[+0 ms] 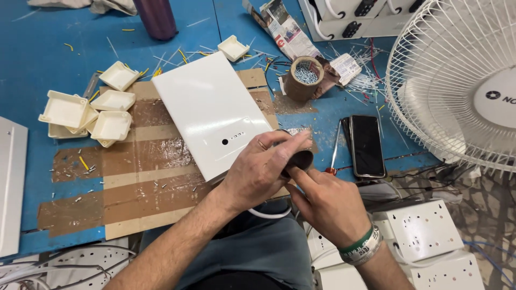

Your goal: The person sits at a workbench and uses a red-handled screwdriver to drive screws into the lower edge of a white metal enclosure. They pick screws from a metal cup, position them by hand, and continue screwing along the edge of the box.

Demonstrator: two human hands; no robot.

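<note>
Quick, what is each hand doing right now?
Left hand: closed around a small brown tape roll, beside the white box.
Right hand: fingers pinching at the same roll; whether it grips it cannot be told.

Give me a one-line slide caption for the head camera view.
Both hands, left and right, grip a brown tape roll beside a white panel.

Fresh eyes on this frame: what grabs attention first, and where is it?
The glossy white box lies slanted mid-table on taped brown cardboard. At its near corner the left hand and right hand close together around a small dark tape roll. A big white fan fills the right edge, and small cream boxes cluster at the left.
</note>
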